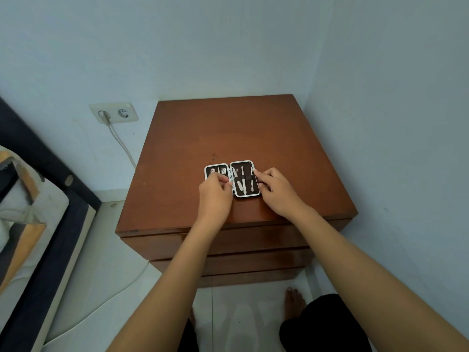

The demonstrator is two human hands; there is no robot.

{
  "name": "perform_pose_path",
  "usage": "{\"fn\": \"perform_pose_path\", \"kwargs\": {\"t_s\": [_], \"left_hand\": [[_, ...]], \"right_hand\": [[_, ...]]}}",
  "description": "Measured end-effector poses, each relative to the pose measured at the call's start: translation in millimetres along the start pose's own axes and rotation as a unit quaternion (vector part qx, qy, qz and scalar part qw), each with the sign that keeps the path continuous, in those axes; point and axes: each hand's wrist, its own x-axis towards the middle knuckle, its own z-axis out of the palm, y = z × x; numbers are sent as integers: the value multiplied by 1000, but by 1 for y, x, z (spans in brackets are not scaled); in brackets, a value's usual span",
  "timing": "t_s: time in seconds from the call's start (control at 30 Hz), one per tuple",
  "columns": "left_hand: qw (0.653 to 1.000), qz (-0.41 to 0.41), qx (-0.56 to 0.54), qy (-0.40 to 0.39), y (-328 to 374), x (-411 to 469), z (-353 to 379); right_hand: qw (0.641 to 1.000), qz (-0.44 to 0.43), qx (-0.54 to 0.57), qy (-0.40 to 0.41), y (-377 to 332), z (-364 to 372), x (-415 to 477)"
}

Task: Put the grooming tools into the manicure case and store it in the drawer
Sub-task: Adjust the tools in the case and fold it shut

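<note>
Lying open on the brown wooden table (228, 138), small white-rimmed dark manicure case (245, 179) shows silver grooming tools (242, 185) inside. Left hand (214, 196) grip pinches case's left half; right hand (278, 193) fingertips touch its right rim, grip loose.

A person with bare forearms and no sleeves, rings or watch, bare feet (294, 302), and a black garment (324, 323) over the legs.

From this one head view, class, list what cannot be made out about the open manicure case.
- Manicure case, left half's lower part: covered by the left hand.
- Its right edge: under the right hand fingers.
- Grooming tools: too small to identify.
- Drawer handles: none visible.
</note>
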Motion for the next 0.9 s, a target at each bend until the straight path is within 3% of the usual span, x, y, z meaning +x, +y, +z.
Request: {"fn": "perform_pose_path", "kwargs": {"t_s": [0.27, 0.73, 0.9], "left_hand": [[999, 27, 44, -10, 1, -19, 25], [989, -116, -78, -41, 16, -23, 27], [987, -134, -76, -46, 17, -17, 29]], "right_hand": [[999, -28, -11, -14, 8, -1, -2], [996, -51, -72, 9, 8, 2, -5], [995, -54, -84, 10, 8, 2, -6]]}}
